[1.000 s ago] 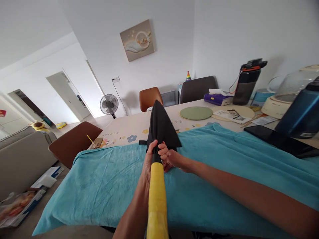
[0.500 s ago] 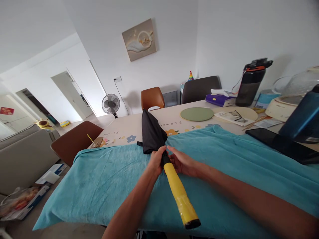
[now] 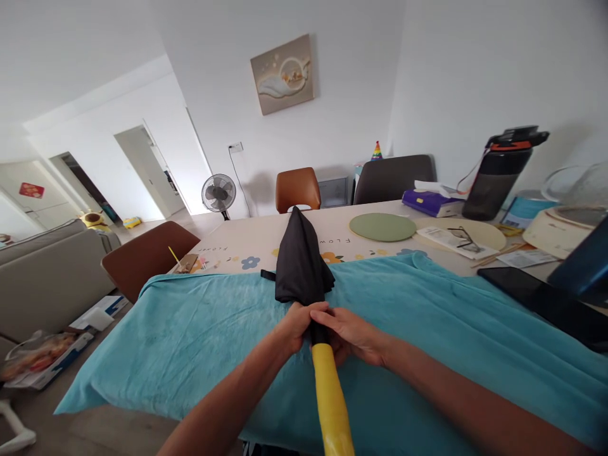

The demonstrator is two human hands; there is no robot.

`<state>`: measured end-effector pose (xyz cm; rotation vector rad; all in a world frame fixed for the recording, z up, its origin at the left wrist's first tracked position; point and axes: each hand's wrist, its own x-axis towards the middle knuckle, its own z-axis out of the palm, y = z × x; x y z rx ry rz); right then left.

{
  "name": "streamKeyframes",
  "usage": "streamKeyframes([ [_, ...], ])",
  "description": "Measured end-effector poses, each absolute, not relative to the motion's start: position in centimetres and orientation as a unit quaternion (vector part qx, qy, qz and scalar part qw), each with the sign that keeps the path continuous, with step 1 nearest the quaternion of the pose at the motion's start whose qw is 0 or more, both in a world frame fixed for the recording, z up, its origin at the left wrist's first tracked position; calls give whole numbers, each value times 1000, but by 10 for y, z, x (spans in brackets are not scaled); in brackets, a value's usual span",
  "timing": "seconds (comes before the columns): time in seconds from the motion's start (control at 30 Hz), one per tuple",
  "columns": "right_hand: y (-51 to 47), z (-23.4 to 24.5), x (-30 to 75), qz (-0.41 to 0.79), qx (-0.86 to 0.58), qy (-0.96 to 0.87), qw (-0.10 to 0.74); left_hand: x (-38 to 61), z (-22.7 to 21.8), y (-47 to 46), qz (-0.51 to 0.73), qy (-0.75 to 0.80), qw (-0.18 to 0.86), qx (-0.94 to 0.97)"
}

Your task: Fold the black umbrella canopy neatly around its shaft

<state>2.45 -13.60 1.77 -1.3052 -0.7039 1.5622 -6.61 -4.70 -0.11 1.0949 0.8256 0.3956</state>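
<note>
A folded black umbrella with a yellow handle points away from me over the table. My left hand is wrapped round the black shaft just below the canopy. From the other side my right hand closes on the same part, its thumb lying across near the left fingers. Some fingers of both hands are hidden behind the shaft. To the left of the canopy a short black strap sticks out. The handle's lower end runs out of the picture. Under the umbrella lies a turquoise cloth.
A green round mat, glasses, a purple tissue pack and a dark bottle are on the table's right. A black phone-like slab lies nearer. Chairs and a fan stand beyond.
The umbrella's handle has swung nearer to me and lower in view, its canopy now pointing straighter ahead. Both hands have moved slightly down with it, and the right thumb now crosses over the shaft.
</note>
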Motion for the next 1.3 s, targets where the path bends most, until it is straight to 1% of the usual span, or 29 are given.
streamKeyframes([
  [0.07,-137,19,30,610,-567,-323,450,-69,2,-47,166,381,746,521],
  [0.13,-135,18,34,605,-570,-329,447,-71,6,-48,151,388,726,548],
  [0.2,-131,16,37,621,-544,-307,474,-71,10,-50,143,385,705,578],
  [0.3,-125,11,35,644,-482,-254,538,-66,15,-55,144,395,661,622],
  [0.37,-123,9,32,662,-447,-224,558,-61,17,-60,139,417,631,640],
  [0.5,-123,8,30,705,-406,-207,543,-55,23,-69,131,432,603,657],
  [0.63,-125,7,29,708,-405,-175,551,-56,27,-71,109,425,574,691],
  [0.9,-127,13,31,710,-420,-212,525,-55,25,-58,-56,377,547,745],
  [1.0,-129,17,34,725,-383,-262,509,-55,34,-58,-75,361,538,758],
  [1.1,-130,20,37,722,-390,-231,523,-62,48,-59,-90,327,562,754],
  [1.2,-128,20,43,690,-412,-136,579,-79,62,-50,-54,294,607,736],
  [1.3,-126,19,49,659,-410,-73,626,-94,69,-26,85,347,590,724],
])
